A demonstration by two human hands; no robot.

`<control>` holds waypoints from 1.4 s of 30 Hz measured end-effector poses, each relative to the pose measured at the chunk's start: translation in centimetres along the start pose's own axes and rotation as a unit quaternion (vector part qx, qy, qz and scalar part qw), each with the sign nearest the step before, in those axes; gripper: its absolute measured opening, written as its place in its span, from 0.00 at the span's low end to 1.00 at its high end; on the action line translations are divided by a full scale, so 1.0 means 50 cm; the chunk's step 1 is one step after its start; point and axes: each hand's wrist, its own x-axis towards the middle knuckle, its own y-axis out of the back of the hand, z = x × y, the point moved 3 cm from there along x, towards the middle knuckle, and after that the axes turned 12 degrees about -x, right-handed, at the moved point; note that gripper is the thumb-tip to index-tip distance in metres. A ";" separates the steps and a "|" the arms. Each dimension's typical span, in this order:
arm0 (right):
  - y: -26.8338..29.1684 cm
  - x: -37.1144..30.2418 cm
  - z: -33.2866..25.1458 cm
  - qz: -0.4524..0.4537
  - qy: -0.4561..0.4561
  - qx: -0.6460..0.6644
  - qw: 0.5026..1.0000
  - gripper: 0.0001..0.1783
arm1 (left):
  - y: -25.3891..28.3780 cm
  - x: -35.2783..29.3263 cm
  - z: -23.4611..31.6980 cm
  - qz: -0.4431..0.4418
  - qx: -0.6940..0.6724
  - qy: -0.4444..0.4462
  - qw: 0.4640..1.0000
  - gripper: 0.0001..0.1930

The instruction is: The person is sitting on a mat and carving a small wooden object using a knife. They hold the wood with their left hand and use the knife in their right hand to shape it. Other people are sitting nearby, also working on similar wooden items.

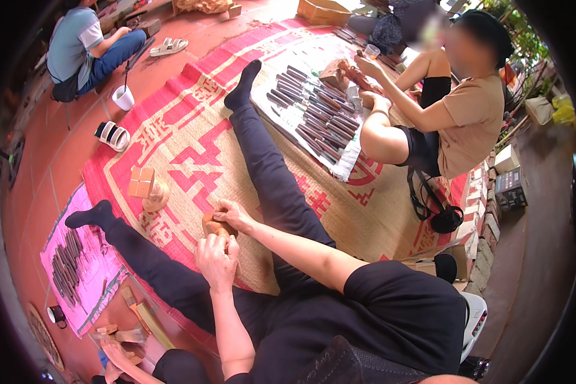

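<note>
I sit on a red-and-cream woven mat (192, 128) with both legs in black trousers stretched out. A small brown wooden piece (212, 226) rests on the mat between my legs. My right hand (233, 214) grips its far side, fingers wrapped over the top. My left hand (216, 259) closes on its near end, just below the right hand. Most of the piece is hidden under my fingers, so I cannot tell its shape.
A wooden block on a pale carved piece (144, 187) stands left of my hands. Several chisels lie in rows on a cloth (313, 112) and on a pink cloth (77, 262). A seated person (461, 115) works at the right, another person (83, 48) at upper left. A white cup (123, 98) stands on the tiles.
</note>
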 end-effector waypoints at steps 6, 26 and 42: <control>-0.003 0.008 -0.034 0.045 -0.036 -0.111 0.992 0.11 | -0.001 0.000 -0.015 0.017 -0.004 0.014 1.000 0.11; -0.011 0.043 -0.020 0.067 -0.088 -0.067 0.992 0.13 | 0.002 -0.010 -0.011 0.035 0.012 0.015 0.999 0.11; -0.020 0.026 -0.016 0.016 -0.046 0.030 0.998 0.08 | 0.005 -0.010 -0.028 0.049 0.000 0.036 0.998 0.12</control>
